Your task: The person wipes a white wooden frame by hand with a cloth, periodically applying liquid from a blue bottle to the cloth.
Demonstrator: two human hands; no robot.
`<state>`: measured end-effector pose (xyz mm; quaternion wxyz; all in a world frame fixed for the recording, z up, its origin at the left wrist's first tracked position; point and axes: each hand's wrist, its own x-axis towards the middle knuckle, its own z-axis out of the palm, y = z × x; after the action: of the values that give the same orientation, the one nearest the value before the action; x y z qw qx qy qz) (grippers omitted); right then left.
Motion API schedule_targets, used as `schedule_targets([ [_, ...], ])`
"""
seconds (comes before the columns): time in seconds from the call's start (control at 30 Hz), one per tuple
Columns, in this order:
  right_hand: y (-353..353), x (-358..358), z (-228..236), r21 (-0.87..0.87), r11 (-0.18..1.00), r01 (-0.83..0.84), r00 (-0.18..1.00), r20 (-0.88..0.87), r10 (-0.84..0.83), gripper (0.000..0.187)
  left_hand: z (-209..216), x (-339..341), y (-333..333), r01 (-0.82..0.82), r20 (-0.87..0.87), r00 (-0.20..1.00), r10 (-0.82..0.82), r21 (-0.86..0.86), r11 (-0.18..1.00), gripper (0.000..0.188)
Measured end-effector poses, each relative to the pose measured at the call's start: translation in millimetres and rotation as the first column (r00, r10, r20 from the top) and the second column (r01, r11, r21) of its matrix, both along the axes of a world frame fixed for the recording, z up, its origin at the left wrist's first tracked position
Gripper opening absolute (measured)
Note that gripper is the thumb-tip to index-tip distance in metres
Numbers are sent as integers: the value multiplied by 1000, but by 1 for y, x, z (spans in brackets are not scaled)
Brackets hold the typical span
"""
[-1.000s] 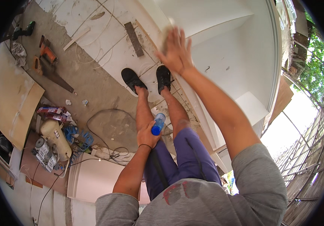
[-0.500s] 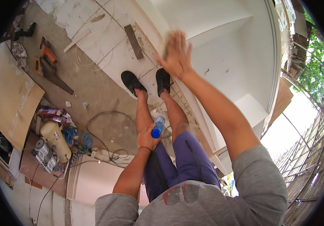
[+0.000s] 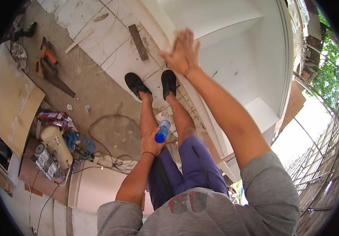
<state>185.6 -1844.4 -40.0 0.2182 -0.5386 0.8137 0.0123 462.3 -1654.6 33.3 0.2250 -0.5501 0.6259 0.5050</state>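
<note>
A clear plastic bottle with a blue cap (image 3: 163,130) is gripped in my left hand (image 3: 152,142), which is closed around it in front of my left leg. The cap points toward me. My right hand (image 3: 184,55) is stretched out over the near edge of the white cabinet (image 3: 232,70), palm down with its fingers extended and thumb apart. A small pale tan patch shows beside its index finger; whether it is something under the palm I cannot make out. The fingertips are slightly blurred.
On the floor to the left lie a handsaw (image 3: 57,80) and an orange power tool (image 3: 48,53). A beige air compressor (image 3: 55,143) with a blue coiled hose (image 3: 81,143) stands nearer. A black cable (image 3: 110,117) loops beside my feet. A flat strip (image 3: 138,42) lies ahead.
My right hand has shifted slightly up and left along the cabinet edge. The bottle stays in my left hand. The whole view has moved a little.
</note>
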Motion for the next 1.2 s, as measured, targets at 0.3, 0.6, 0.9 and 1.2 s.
schedule_targets([
  [0.3, 140, 3, 29, 318, 945, -71, 997, 47, 59, 110, 6, 3, -6, 33, 61, 997, -37, 65, 997, 59],
  [0.6, 60, 8, 10, 119, 991, -64, 997, 51, 58, 104, -2, 10, 8, 14, 19, 1000, -15, 16, 1000, 58],
  [0.9, 36, 8, 3, 38, 983, 182, 981, 62, -184, 114, -8, 8, 9, -28, -22, 999, 28, 12, 1000, 56],
  [1.2, 147, 5, 16, 360, 928, 91, 995, 12, -102, 120, -1, 1, -1, 15, 92, 996, -22, 76, 997, 59],
])
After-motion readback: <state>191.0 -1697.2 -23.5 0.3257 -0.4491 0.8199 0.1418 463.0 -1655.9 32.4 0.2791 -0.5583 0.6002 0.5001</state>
